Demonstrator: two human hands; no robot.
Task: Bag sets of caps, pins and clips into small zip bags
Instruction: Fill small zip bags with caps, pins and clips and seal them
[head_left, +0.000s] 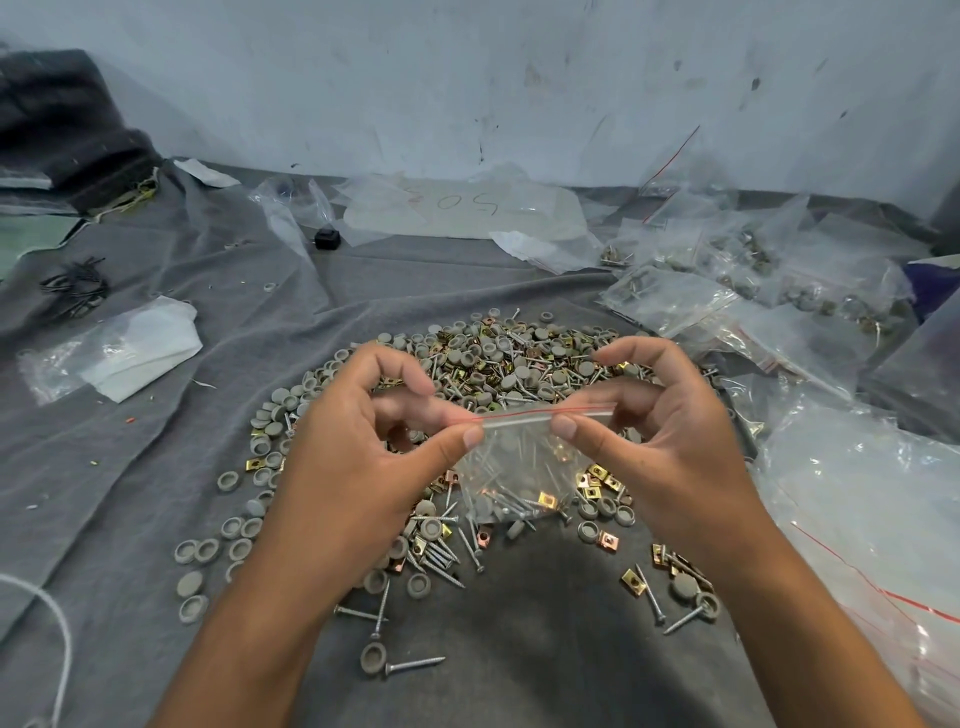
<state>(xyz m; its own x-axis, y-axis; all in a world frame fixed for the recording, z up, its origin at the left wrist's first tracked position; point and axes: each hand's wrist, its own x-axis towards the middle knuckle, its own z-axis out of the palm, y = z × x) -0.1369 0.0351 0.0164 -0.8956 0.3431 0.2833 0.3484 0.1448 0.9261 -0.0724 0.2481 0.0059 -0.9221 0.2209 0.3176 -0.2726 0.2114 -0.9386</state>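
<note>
A small clear zip bag (519, 462) with a red line along its top hangs between both hands, holding screws, grey caps and brass clips at its bottom. My left hand (358, 457) pinches the bag's top left corner between thumb and fingers. My right hand (660, 441) pinches the zip strip further right. Behind and below the bag spreads a big pile of grey caps, screws and brass clips (514, 364) on the grey cloth (156, 467).
Filled zip bags (753, 280) lie heaped at the right, with large clear plastic bags (872, 519) nearer me. A folded clear bag with white paper (119, 348) lies at the left, black ties (75, 286) beyond it. A white wall stands behind.
</note>
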